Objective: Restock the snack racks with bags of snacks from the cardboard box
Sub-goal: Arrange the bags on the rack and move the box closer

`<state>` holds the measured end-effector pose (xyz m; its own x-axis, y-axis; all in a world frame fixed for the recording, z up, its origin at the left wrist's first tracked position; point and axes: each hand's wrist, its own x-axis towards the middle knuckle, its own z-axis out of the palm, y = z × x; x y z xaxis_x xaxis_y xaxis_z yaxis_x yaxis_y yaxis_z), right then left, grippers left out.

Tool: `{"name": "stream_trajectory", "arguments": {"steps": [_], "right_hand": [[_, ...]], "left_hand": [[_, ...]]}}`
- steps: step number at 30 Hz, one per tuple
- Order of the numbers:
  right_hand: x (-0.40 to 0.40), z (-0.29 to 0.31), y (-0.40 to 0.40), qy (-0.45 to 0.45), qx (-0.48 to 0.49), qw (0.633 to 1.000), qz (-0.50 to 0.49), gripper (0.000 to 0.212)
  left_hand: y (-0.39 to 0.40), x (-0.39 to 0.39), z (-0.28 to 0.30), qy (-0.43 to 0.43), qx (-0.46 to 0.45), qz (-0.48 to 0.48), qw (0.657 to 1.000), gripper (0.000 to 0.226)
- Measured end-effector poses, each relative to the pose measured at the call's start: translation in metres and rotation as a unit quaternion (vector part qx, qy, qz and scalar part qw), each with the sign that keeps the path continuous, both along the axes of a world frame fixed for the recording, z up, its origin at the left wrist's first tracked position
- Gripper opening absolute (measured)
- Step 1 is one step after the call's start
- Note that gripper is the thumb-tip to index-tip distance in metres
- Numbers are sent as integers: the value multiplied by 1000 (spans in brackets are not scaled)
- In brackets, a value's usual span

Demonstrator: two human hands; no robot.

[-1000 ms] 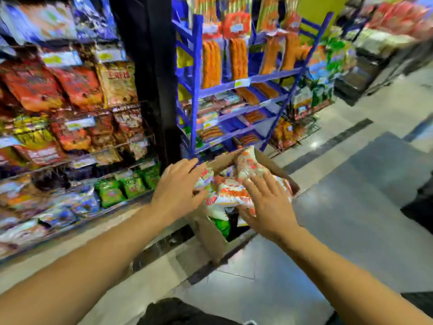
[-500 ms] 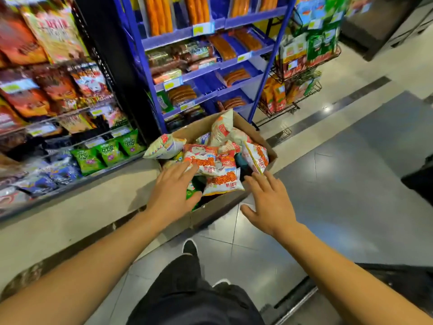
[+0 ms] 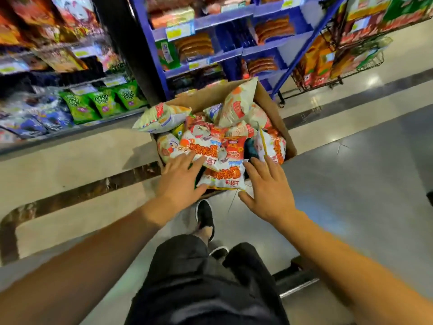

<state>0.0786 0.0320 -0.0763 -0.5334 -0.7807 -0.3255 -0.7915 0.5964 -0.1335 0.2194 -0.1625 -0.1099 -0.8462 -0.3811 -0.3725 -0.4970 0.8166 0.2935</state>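
Observation:
An open cardboard box (image 3: 271, 106) stands on the floor, heaped with white-and-orange snack bags (image 3: 210, 144). One bag (image 3: 222, 179) lies at the box's near edge, between my hands. My left hand (image 3: 180, 181) rests flat, fingers spread, on the bags at the near left of the box. My right hand (image 3: 267, 188) is spread open at the near right edge, its fingertips at the bags. The snack racks (image 3: 70, 73) on the left carry green bags (image 3: 103, 102) and other packs.
A blue shelf unit (image 3: 220, 52) with sausage packs stands behind the box. A wire rack (image 3: 339, 64) of orange and green packets sits to the right. A raised marble ledge (image 3: 70, 165) runs under the racks. My legs and black shoe (image 3: 205, 219) are below the box.
The view has tilted down and come closer to the box. Both hands have dropped from among the upper bags to the near edge of the box, fingers spread.

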Motion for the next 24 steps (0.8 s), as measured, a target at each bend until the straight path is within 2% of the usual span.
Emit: {"name": "stream_trajectory", "arguments": {"steps": [8,15,21,24], "right_hand": [[-59,-49,-55,-34,53,993,104,82],[-105,-101,-90,-94,84,977,169,81],[-142,-142,-100,-118,67,973,189,81],[-157,-154,-94,-129,72,971,188,80]], "left_hand": [[-15,-28,-51,-16,34,113,993,76],[-14,-64,-105,-42,49,244,968,84],[0,-110,-154,-67,59,304,948,94],[5,-128,-170,-66,56,342,936,89]]}}
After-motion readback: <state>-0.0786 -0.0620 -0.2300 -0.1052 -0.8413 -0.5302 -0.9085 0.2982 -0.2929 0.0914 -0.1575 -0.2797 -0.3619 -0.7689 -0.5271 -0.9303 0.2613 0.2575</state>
